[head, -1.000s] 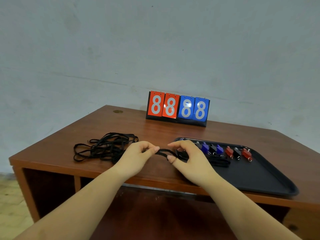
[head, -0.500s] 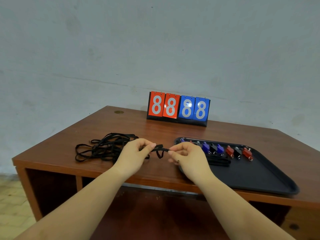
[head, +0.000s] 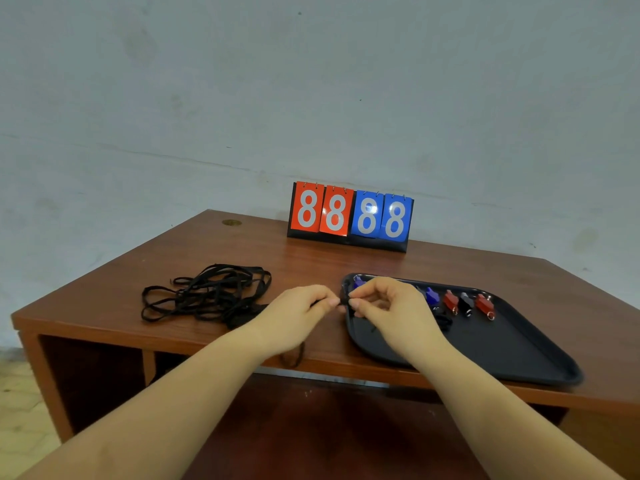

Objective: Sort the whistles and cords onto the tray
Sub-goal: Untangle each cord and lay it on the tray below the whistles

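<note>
- The left hand (head: 294,311) and right hand (head: 388,301) meet fingertip to fingertip just above the left rim of the tray (head: 519,355); each grip is narrow, pinching a folded black cord (head: 344,300) between thumb and fingers.
- A loop of the same flat cord (head: 294,356) hangs below the left wrist, over the front edge of the worktop (head: 242,247).
- To the left lies a loose tangle of flat black cords (head: 207,294), woven and ribbon-like, resting on the glossy reddish-brown wood.
- The tray is black, smooth plastic, rectangular with rounded corners and a raised lip.
- Along its far side sits a row of small plastic whistles: a blue one (head: 432,296), a red one (head: 451,299), a black one (head: 466,303), another red one (head: 484,304), each with a small metal ring; another blue whistle (head: 358,282) peeks out behind the right hand.
- A coiled black cord (head: 444,320) lies on the tray just in front of the whistles.
- A flip scoreboard (head: 349,216) with red and blue cards stands at the back of the worktop.
</note>
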{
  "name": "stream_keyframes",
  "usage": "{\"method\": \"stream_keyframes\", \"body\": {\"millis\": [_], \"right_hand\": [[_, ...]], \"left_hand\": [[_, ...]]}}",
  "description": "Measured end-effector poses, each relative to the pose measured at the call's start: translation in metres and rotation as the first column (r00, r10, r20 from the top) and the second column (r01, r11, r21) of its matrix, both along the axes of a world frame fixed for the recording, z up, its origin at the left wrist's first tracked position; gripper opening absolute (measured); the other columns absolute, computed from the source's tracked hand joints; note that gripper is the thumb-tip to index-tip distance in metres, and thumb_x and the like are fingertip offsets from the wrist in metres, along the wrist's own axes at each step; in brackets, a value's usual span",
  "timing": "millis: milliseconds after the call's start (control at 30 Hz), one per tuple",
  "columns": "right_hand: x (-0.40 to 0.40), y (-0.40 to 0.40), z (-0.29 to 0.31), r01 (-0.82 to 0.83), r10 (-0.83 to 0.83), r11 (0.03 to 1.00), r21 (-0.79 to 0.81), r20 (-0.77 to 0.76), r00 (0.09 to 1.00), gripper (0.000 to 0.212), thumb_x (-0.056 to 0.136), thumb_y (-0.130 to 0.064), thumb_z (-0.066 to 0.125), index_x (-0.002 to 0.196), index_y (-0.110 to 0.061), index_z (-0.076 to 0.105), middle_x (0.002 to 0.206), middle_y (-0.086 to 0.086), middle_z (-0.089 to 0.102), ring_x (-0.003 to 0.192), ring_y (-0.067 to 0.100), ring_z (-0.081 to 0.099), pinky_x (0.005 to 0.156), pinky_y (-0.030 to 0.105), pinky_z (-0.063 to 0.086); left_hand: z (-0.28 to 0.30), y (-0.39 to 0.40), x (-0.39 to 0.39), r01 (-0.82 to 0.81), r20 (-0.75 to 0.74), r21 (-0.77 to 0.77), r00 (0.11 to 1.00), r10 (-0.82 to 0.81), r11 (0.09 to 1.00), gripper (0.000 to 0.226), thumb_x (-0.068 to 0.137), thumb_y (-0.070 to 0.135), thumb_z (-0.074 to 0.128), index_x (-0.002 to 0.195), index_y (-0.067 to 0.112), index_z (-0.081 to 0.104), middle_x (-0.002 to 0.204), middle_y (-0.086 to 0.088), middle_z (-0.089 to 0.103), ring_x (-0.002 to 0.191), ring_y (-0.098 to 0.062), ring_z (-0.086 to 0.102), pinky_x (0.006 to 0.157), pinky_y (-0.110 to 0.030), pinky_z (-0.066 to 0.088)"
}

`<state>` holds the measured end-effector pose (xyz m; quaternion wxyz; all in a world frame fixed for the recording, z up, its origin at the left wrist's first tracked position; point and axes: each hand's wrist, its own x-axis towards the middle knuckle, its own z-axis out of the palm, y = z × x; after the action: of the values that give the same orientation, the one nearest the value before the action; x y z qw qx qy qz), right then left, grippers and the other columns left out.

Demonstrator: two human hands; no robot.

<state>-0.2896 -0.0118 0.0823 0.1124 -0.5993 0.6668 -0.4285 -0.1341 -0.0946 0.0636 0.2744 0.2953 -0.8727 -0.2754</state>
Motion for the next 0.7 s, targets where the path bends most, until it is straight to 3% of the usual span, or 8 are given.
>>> {"method": "stream_keyframes", "body": {"millis": [133, 267, 367, 467, 533, 633, 700], "right_hand": [[-0.023, 0.007, -0.003, 0.089, -0.079, 0.993, 0.078, -0.123, 0.989, 0.011, 0.087, -0.021, 0.064, 0.083, -0.030, 0.062, 0.080, -0.013, 0.064, 0.078, 0.002, 0.061, 0.068, 0.013, 0.044], [-0.051, 0.012, -0.008, 0.231, -0.178, 0.954, 0.190, -0.262, 0.949, 0.012, 0.089, -0.020, 0.062, 0.082, -0.029, 0.059, 0.082, -0.012, 0.061, 0.080, 0.005, 0.059, 0.074, 0.019, 0.045], [-0.057, 0.013, -0.009, 0.262, -0.161, 0.914, 0.311, -0.313, 0.936, 0.003, 0.090, -0.024, 0.061, 0.089, -0.027, 0.060, 0.092, -0.009, 0.064, 0.088, 0.008, 0.060, 0.081, 0.022, 0.047], [-0.036, 0.009, -0.005, 0.149, -0.056, 0.956, 0.253, -0.342, 0.938, 0.030, 0.093, -0.034, 0.055, 0.122, -0.028, 0.056, 0.120, -0.012, 0.060, 0.114, 0.009, 0.055, 0.096, 0.023, 0.040], [-0.012, 0.004, -0.002, 0.011, 0.053, 0.979, 0.203, -0.305, 0.951, 0.039, 0.096, -0.037, 0.047, 0.134, -0.029, 0.047, 0.131, -0.013, 0.055, 0.122, 0.006, 0.050, 0.098, 0.020, 0.034], [0.017, -0.006, -0.005, -0.119, 0.173, 0.965, 0.235, -0.228, 0.958, 0.036, 0.099, -0.035, 0.040, 0.134, -0.027, 0.047, 0.127, -0.009, 0.059, 0.115, 0.006, 0.053, 0.093, 0.019, 0.037], [0.023, -0.010, -0.007, -0.103, 0.161, 0.967, 0.232, -0.249, 0.955, 0.029, 0.100, -0.034, 0.038, 0.121, -0.024, 0.055, 0.112, -0.007, 0.063, 0.103, 0.010, 0.057, 0.087, 0.023, 0.042]], "left_hand": [[-0.003, -0.006, 0.011, -0.048, 0.074, -0.029, 0.996, 0.050, 0.998, 0.025, 0.098, 0.037, 0.039, 0.085, 0.031, 0.060, 0.074, 0.006, 0.057, 0.071, -0.014, 0.055, 0.067, -0.027, 0.043], [-0.012, -0.021, 0.026, -0.094, 0.097, 0.001, 0.991, 0.093, 0.996, 0.026, 0.096, 0.042, 0.040, 0.082, 0.033, 0.060, 0.086, -0.005, 0.067, 0.080, -0.022, 0.062, 0.077, -0.040, 0.050], [-0.014, -0.020, 0.028, -0.089, 0.108, -0.001, 0.990, 0.089, 0.996, 0.026, 0.096, 0.041, 0.040, 0.081, 0.032, 0.058, 0.087, -0.004, 0.066, 0.082, -0.019, 0.062, 0.078, -0.037, 0.049], [-0.012, -0.013, 0.017, -0.054, 0.100, -0.019, 0.993, 0.056, 0.998, 0.023, 0.097, 0.039, 0.040, 0.082, 0.030, 0.056, 0.083, 0.001, 0.063, 0.080, -0.014, 0.060, 0.075, -0.032, 0.048], [-0.011, -0.008, 0.009, -0.026, 0.072, -0.026, 0.997, 0.028, 0.999, 0.024, 0.097, 0.038, 0.041, 0.083, 0.028, 0.057, 0.079, 0.004, 0.061, 0.075, -0.010, 0.057, 0.068, -0.026, 0.045], [-0.010, -0.006, 0.003, -0.006, 0.032, -0.031, 0.999, 0.007, 0.999, 0.023, 0.097, 0.034, 0.041, 0.086, 0.024, 0.059, 0.077, 0.007, 0.059, 0.067, -0.002, 0.051, 0.060, -0.017, 0.039], [-0.011, -0.007, 0.005, -0.011, 0.029, -0.035, 1.000, 0.012, 0.999, 0.023, 0.098, 0.034, 0.041, 0.088, 0.023, 0.059, 0.076, 0.006, 0.059, 0.065, -0.003, 0.050, 0.061, -0.021, 0.040]]}}
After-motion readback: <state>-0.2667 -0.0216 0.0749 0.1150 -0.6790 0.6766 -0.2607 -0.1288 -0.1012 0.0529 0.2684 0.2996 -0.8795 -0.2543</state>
